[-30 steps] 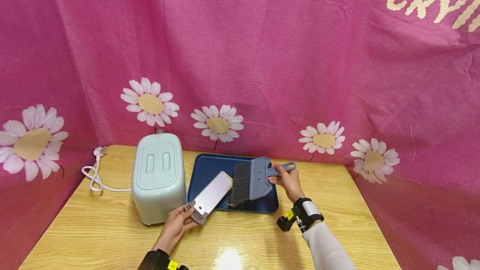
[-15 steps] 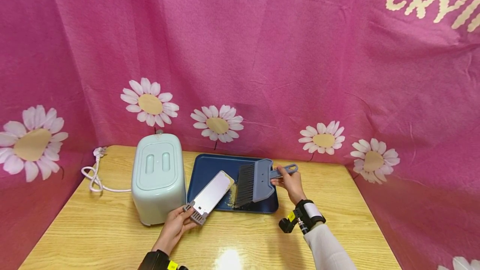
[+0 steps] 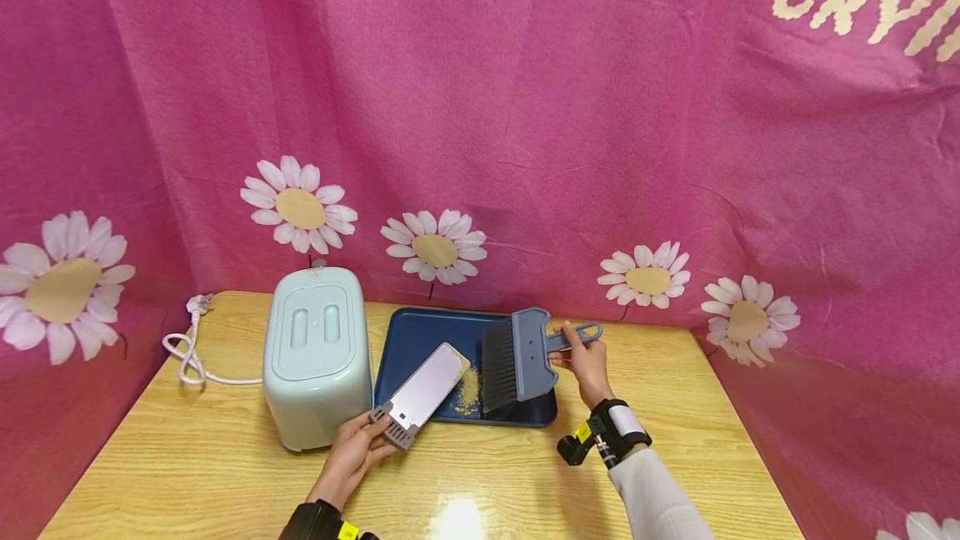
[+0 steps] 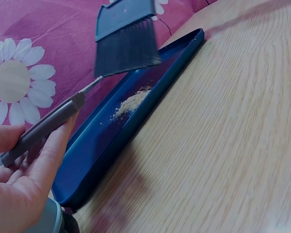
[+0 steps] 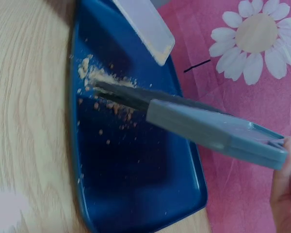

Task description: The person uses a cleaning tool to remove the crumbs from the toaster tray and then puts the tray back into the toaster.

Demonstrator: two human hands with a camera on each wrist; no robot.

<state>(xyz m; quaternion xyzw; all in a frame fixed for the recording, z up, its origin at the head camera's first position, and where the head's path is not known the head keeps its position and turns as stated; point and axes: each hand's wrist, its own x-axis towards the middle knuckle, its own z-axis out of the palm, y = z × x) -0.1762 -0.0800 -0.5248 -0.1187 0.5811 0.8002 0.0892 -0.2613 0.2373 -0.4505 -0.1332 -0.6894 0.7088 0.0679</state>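
Mint-green plastic covers the boxy appliance [image 3: 318, 357] standing just left of the blue tray [image 3: 420, 332], its white cord [image 3: 193, 357] looped farther left. Near the tray's front-left corner, the left hand [image 3: 352, 450] pinches the grey slotted end of a slim metal panel [image 3: 426, 387], thumb above and fingers beneath; the panel's pale face slants over the tray, about where it was a second ago. Just beyond its tip, a tan crumb pile [image 3: 468, 390] on the tray, mostly covered then, now shows. The grey-blue brush [image 3: 531, 354] has shifted toward the tray's right side, leaving the panel uncovered, so the bristles are probably between strokes. Past the tray's right edge, the right hand [image 3: 587, 367] has its fingers wrapped on the brush handle.

The left wrist view shows the panel edge-on, seemingly raised from the tray. The right wrist view alone shows coarse brown bits scattered over the tray around the pile; whether the bristles touch it, I cannot tell.
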